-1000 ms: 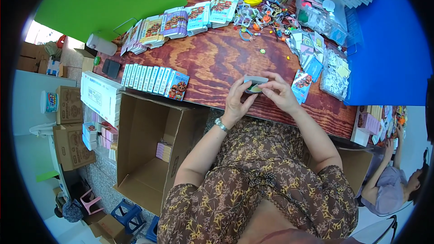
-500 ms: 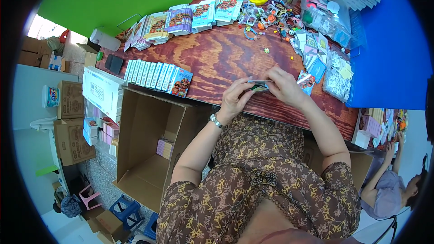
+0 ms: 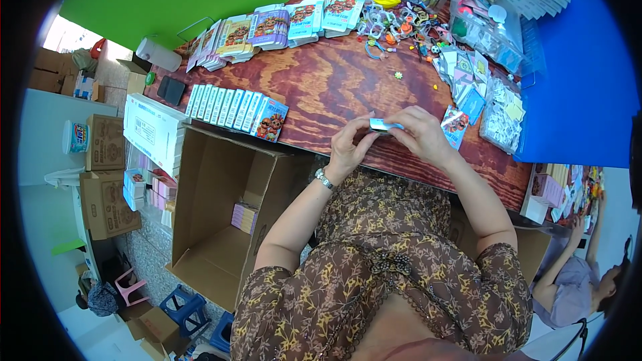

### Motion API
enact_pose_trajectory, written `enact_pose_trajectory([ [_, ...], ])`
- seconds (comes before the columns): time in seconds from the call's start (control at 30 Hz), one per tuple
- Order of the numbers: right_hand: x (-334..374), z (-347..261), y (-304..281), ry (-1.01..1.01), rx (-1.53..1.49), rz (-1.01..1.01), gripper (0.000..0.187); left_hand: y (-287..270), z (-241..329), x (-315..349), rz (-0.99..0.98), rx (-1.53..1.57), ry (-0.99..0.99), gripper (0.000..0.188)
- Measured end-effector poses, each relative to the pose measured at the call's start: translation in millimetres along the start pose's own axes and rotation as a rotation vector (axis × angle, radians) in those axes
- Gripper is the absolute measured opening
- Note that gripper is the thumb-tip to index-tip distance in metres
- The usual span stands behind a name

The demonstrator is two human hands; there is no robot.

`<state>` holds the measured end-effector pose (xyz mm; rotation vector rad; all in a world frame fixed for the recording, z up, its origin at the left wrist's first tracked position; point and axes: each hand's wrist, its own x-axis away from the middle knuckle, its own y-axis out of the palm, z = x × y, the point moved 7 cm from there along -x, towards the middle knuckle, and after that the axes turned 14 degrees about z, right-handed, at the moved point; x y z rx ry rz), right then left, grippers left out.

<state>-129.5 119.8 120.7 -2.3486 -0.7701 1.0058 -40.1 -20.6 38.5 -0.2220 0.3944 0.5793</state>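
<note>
From my remote seat I see both hands meeting over the near edge of the reddish-brown wooden counter [image 3: 334, 87]. The left hand [image 3: 349, 149] and right hand [image 3: 422, 135] pinch between them a small pale-blue and white flat packet [image 3: 386, 124], fingers clenched on its two ends — the left thumb and forefinger on one side, the right fingertips curled over the other. The packet sits in the air just above the counter edge, not resting on it.

Compared with a second ago the change is slight: the hands have drawn a little closer together and the packet now lies flatter and more hidden under the right fingers — I read that as a fold or closing motion still under way rather than finished, though I cannot see the packet's flap.

To the left, a row of small illustrated boxes standing on edge [image 3: 234, 108] lines the counter, and below it an open brown cardboard carton [image 3: 214, 227] stands on the floor with a few lilac packs at the bottom. A loose illustrated card packet [image 3: 455, 126] lies just beside the right hand. Farther up are fanned stacks of printed card packs [image 3: 281, 23] and a scatter of colourful small plastic trinkets [image 3: 401, 17]. Another person's arm shows at the lower right.
</note>
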Motion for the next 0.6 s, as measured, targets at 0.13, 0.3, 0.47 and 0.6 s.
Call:
enact_pose_trajectory([
  [0.13,5,-1,6,-0.006,0.054,0.046,0.019,2,-4,2,0.014,0.029,-0.049,0.029],
  [0.3,14,-21,12,-0.133,0.226,0.127,0.019,-1,0,0,0.138,0.08,-0.108,0.036],
  [0.47,25,-19,13,-0.194,0.188,0.145,0.029,1,22,2,0.054,-0.199,0.307,0.033],
  [0.6,49,-3,18,-0.23,0.106,0.177,0.043,0,25,2,0.086,-0.186,0.339,0.032],
])
